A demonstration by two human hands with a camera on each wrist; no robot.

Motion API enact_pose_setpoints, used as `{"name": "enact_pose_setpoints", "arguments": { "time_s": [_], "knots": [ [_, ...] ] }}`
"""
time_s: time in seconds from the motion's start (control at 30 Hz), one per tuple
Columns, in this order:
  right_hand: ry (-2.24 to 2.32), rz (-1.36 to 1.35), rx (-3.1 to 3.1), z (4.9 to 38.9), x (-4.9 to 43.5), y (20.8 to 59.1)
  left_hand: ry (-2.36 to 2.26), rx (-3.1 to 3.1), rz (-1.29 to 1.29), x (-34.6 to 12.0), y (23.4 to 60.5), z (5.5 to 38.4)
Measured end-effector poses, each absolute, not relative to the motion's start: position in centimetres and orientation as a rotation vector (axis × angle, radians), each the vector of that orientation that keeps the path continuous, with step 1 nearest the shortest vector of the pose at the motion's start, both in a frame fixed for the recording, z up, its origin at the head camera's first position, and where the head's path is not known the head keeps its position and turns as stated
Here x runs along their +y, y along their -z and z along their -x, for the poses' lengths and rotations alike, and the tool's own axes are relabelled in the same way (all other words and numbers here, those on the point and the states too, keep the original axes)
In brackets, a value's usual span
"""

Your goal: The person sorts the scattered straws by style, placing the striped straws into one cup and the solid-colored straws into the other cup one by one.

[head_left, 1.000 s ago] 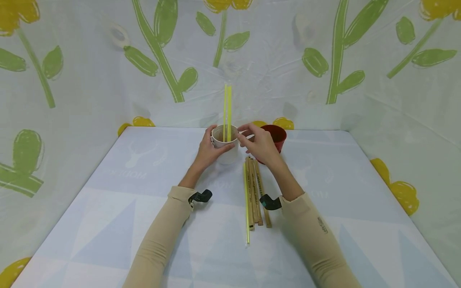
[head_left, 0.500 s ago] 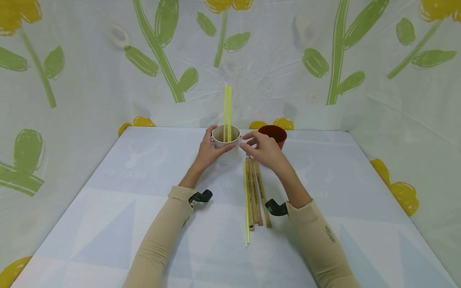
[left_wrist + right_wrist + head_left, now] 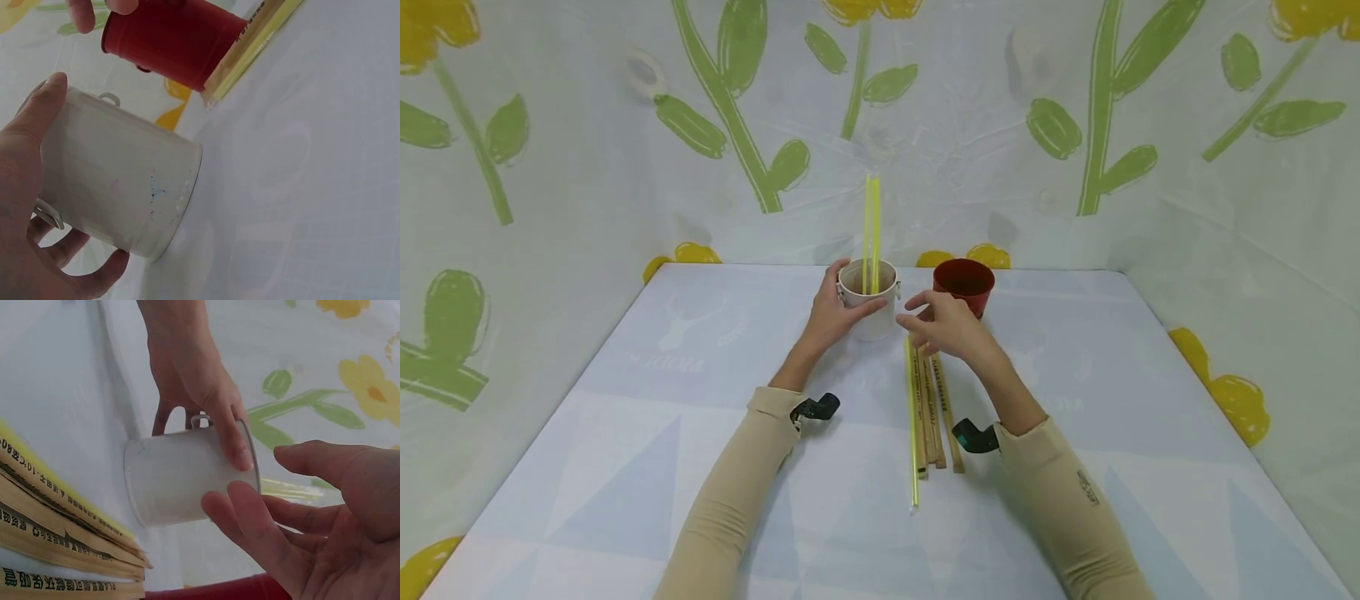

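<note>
My left hand [image 3: 835, 318] grips a small white metal pail [image 3: 874, 323] that stands upright on the table, thumb across the near side by the rim. Two or so yellow straws [image 3: 876, 217] in clear wrappers stick up out of it. In the left wrist view, blue specks mark the wall of the white pail [image 3: 119, 169], which has small ring-shaped ears. My right hand [image 3: 951, 325] hovers just right of the pail with fingers parted and nothing between them. Below it lie several paper-wrapped straws [image 3: 928, 417], side by side, with one yellow straw [image 3: 914, 450] along their left edge.
A red pail [image 3: 979, 302] stands behind the right hand, partly hidden by it. A pale patterned cloth covers the table [image 3: 700, 467], and flower-printed sheeting [image 3: 955, 150] rises at the back and both sides.
My right hand has drawn away from the white pail's rim, moving slightly right and toward me. More of the red pail now shows. The left hand keeps its grip.
</note>
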State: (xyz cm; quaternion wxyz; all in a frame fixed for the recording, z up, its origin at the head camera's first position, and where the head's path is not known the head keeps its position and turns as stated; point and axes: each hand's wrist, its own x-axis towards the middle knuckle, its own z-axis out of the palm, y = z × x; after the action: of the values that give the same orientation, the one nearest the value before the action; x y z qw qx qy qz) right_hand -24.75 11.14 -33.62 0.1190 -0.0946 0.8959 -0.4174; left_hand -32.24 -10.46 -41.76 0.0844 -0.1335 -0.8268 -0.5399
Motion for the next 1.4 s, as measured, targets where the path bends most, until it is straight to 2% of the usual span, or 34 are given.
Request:
{"name": "enact_pose_setpoints", "arguments": {
  "time_s": [0.5, 1.4],
  "knots": [
    [1.02, 0.206, 2.596, 24.8, 10.3, 34.2, 1.631, -2.455, 0.406, -10.7, 41.9, 32.6],
    [0.8, 0.121, 2.603, 25.0, 9.2, 37.5, 1.624, -2.449, 0.415, -10.7, 42.1, 32.6]
  ]
}}
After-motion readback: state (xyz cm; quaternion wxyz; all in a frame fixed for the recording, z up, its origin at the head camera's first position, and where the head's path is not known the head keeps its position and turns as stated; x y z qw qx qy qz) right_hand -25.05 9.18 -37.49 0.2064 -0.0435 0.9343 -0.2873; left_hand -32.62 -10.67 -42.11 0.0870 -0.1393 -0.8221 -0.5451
